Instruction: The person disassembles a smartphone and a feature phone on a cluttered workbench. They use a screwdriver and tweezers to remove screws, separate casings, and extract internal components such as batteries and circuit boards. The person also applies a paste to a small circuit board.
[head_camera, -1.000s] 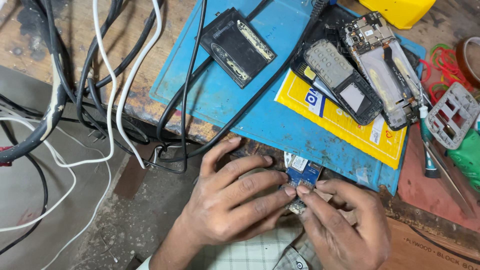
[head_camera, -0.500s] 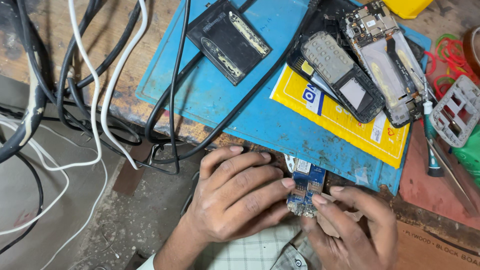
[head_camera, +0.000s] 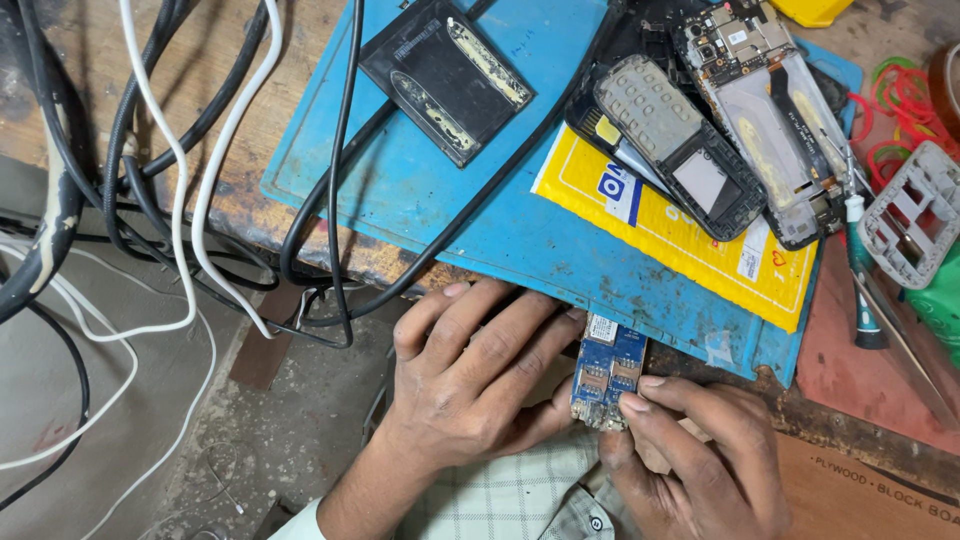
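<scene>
You held a small blue circuit board (head_camera: 606, 372) between your two hands at the near edge of the worktop (head_camera: 240, 195), just below the lip of the blue mat (head_camera: 420, 190). Your left hand (head_camera: 470, 385) lay palm down with its fingers stretched toward the board, the fingertips touching its left edge and the thumb tucked beneath, so it gripped the board from that side. Your right hand (head_camera: 700, 460) came in from below, its forefinger tip pressed on the board's lower right corner and the other fingers curled under; it pinched the board too. The board stood lengthwise away from you, its far end just touching the mat's edge, with metal card slots showing on its face.

Farther up the mat lay a black battery (head_camera: 445, 75), tilted and alone. To its right a yellow padded envelope (head_camera: 690, 250) rested on the mat, and on the envelope sat a dark keypad phone frame (head_camera: 670, 140) with a grey rubber keypad, overlapped on the right by an opened smartphone chassis (head_camera: 770, 120). A grey plastic frame (head_camera: 915, 215) lay well off to the right, near a screwdriver (head_camera: 865, 290) with a green-and-white handle. Black and white cables (head_camera: 170, 170) trailed over the left side of the worktop and down toward the floor (head_camera: 130, 430).
</scene>
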